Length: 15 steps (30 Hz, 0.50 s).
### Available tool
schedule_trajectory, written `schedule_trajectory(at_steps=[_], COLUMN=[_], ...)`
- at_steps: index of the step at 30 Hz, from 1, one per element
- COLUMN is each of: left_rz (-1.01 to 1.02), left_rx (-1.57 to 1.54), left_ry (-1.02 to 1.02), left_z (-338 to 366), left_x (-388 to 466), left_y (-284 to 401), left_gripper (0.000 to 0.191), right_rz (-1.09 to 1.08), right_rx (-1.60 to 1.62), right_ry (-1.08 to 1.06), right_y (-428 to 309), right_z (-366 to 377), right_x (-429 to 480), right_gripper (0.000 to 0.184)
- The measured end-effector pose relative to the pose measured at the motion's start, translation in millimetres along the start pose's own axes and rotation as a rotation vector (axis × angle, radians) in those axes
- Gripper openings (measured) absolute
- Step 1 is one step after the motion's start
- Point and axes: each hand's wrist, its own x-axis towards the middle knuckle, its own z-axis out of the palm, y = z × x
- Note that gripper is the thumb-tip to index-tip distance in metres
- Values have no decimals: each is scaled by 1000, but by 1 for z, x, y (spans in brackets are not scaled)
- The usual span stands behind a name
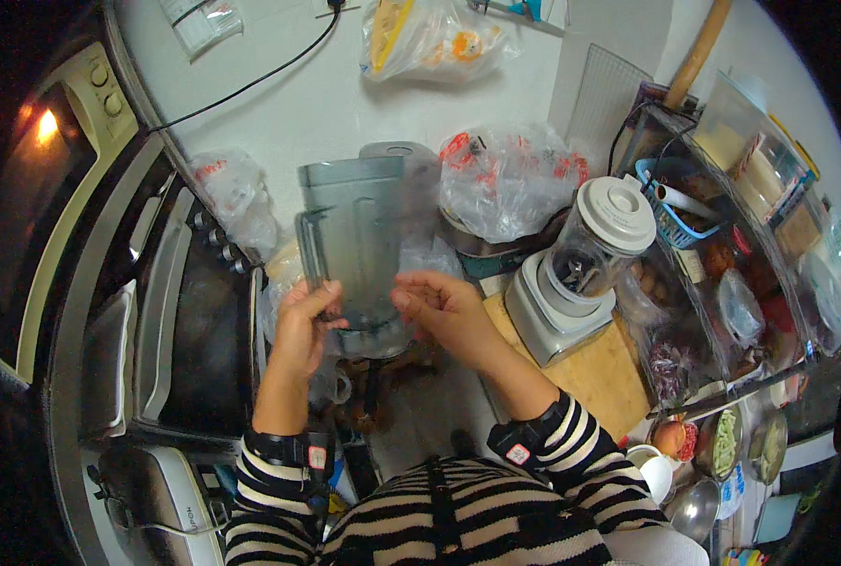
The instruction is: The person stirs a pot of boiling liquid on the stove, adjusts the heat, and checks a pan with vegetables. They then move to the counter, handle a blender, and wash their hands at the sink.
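A clear blender jug (360, 240) is upright in front of me, its handle on the left. My left hand (307, 322) grips the lower part of the jug by its handle. My right hand (441, 304) is at the jug's lower right side, fingers curled with thumb near fingertips; whether it touches the jug is unclear. To the right, a blender base (551, 311) stands on a wooden board (615, 375), bearing another clear jar (590, 265) with a white lid (617, 212).
Ovens (201, 318) line the left. Plastic bags (512, 184) lie behind the jug. A wire shelf with a blue basket (682, 219) stands at the right, above bowls of cut vegetables (724, 442) and a metal bowl (695, 509).
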Motion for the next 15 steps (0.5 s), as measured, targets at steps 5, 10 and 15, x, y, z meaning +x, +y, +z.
schedule_trajectory(at_steps=[5, 10, 15], left_rz=[-125, -182, -260], left_rx=[-28, 102, 166], left_ry=[-163, -398, -525], left_z=[11, 17, 39], left_x=[-23, -32, -46], left_y=[-47, -98, -136], left_gripper=[8, 10, 9], right_rz=[12, 237, 374], right_rx=[169, 343, 283], right_ry=[64, 103, 276], right_y=[-5, 1, 9], right_z=[17, 11, -1], right_x=[-28, -60, -94], right_gripper=[45, 38, 36])
